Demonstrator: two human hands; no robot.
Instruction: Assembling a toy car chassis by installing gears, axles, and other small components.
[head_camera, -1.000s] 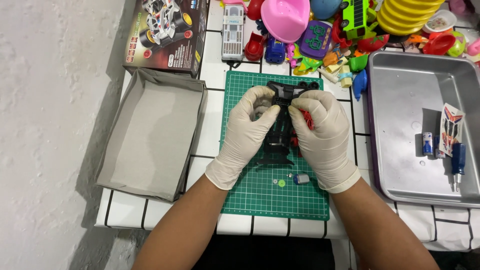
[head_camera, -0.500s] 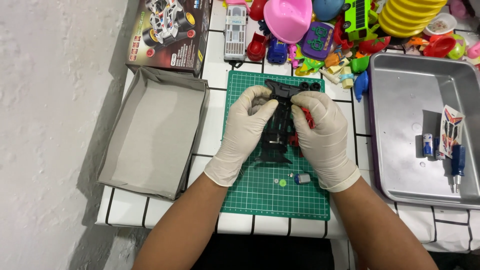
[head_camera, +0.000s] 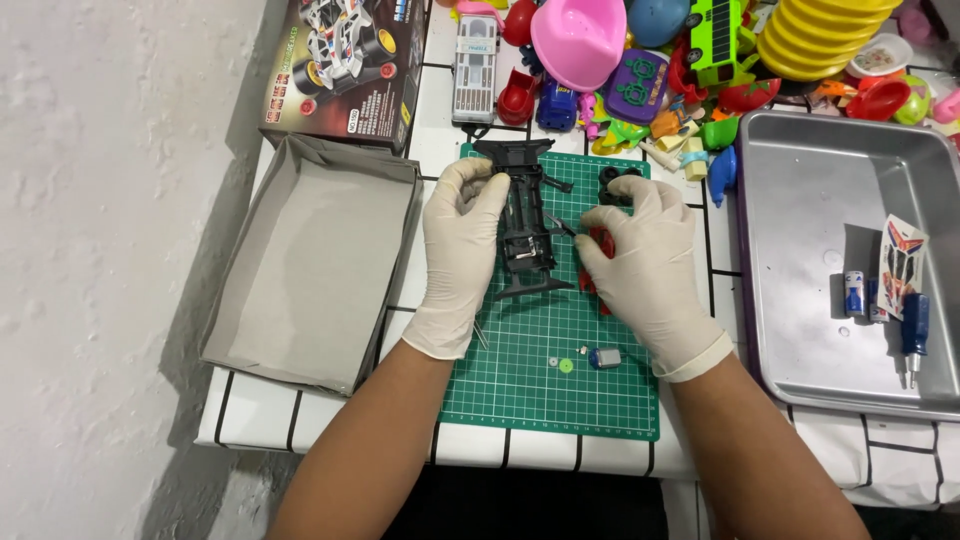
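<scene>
Black plastic toy-car chassis (head_camera: 524, 215) lies lengthwise on green gridded cutting mat (head_camera: 545, 380), centre of white tiled table (head_camera: 330, 430). Left hand (head_camera: 460, 250), white latex glove, fingers curled on chassis's far-left edge, pinching it. Right hand (head_camera: 640, 270), also gloved, pinches small red plastic part (head_camera: 598, 245) just right of chassis. Black wheels (head_camera: 612, 185) far of right hand. Small grey motor (head_camera: 604, 357) & green gear (head_camera: 565, 366) on mat's near side. Open grey cardboard box (head_camera: 310, 260) left; steel tray (head_camera: 830, 220) right.
</scene>
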